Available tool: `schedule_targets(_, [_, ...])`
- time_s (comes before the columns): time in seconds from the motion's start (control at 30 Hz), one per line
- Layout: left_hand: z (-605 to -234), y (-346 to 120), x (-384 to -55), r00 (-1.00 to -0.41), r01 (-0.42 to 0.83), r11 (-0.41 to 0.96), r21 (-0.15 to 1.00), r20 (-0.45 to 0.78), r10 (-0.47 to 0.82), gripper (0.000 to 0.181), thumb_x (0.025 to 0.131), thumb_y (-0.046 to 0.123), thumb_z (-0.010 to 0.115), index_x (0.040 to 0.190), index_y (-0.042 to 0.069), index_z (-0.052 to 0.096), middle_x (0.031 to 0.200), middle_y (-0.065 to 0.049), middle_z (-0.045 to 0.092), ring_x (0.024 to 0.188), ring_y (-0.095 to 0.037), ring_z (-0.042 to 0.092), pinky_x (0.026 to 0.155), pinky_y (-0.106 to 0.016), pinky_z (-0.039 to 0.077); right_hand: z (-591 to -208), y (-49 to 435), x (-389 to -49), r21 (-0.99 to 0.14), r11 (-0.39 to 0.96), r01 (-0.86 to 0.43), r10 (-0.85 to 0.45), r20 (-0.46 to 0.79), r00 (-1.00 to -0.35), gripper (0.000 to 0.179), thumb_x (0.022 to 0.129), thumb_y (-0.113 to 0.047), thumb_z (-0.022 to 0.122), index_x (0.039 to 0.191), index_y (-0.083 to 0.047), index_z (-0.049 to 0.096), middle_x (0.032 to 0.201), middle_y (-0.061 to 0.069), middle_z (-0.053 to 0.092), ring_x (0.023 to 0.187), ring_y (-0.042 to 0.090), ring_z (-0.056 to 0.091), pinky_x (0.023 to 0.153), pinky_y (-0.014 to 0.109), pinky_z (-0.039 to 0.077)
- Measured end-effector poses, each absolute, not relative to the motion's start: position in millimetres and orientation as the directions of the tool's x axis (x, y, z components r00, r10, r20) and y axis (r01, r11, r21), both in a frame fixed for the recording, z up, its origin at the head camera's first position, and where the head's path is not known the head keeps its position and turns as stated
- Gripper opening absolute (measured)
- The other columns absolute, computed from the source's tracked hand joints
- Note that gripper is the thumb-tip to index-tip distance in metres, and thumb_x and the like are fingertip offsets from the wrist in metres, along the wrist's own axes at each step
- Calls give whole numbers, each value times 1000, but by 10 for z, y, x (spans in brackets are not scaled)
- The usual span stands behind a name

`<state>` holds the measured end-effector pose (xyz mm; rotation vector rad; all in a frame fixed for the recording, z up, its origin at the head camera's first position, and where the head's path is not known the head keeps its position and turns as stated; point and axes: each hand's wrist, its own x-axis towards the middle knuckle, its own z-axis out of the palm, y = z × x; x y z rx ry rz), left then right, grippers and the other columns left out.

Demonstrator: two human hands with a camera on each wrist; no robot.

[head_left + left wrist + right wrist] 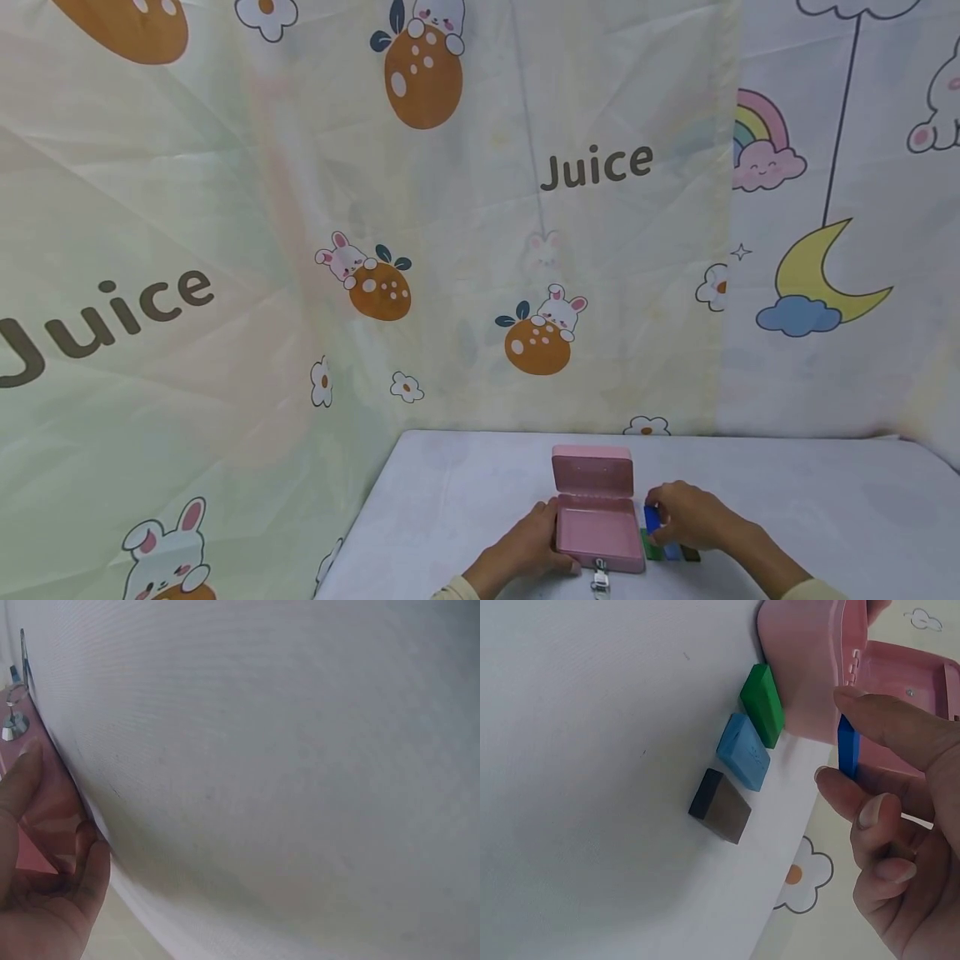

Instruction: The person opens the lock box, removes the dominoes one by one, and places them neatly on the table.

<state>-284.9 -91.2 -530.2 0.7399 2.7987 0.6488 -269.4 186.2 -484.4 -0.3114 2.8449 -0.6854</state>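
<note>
A pink metal box stands on the table with its lid raised and a key hanging from the lock on its front. My left hand grips the box by its left side, thumb at the front corner; in the left wrist view the left hand wraps that corner. My right hand pinches a dark blue block between thumb and fingertips, to the right of the box. Below it lie a green block, a light blue block with a faint marking, and a dark brown block.
The white-covered table reaches back to a printed curtain. Close against the box's right side is the green block, with the other two in a row beside it. The silver key dangles at the box's front.
</note>
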Motion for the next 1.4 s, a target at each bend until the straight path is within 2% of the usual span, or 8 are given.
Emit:
schedule_targets(0.27, [-5304, -899, -2858, -861, 412, 778, 474, -76, 503, 89, 73, 39, 89, 147, 25, 41, 121, 7, 56, 101, -1, 53, 101, -32, 50, -4838, 1914, -2662, -489, 856, -165, -264, -140, -954, 41, 74, -22, 89, 105, -4, 70, 81, 1, 61, 75, 18, 54, 72, 38, 54])
schedule_targets(0.57, [-5326, -907, -2866, -857, 436, 775, 457, -52, 513, 89, 73, 39, 89, 146, 22, 42, 119, 6, 56, 100, -1, 53, 99, -31, 50, -4810, 1992, -2623, -509, 848, -151, -263, -156, -952, 38, 75, -16, 87, 106, -3, 69, 83, 1, 63, 77, 18, 55, 76, 41, 56])
schedule_targets(1.0, [-5335, -919, -2867, -856, 450, 780, 435, -37, 515, 89, 73, 41, 89, 145, 20, 42, 118, 4, 57, 100, -2, 54, 99, -31, 51, -4937, 2159, -2665, -513, 846, -147, -261, -158, -952, 40, 74, -19, 88, 107, -5, 70, 82, -1, 64, 78, 18, 56, 82, 44, 57])
schedule_targets(1.4, [-5324, -924, -2847, -861, 443, 781, 441, -36, 508, 88, 73, 41, 89, 145, 21, 42, 118, 4, 57, 101, -3, 54, 99, -32, 51, -5006, 2297, -2663, -522, 844, -122, -249, -181, -951, 40, 74, -19, 88, 106, -4, 69, 82, 1, 62, 78, 18, 55, 78, 42, 56])
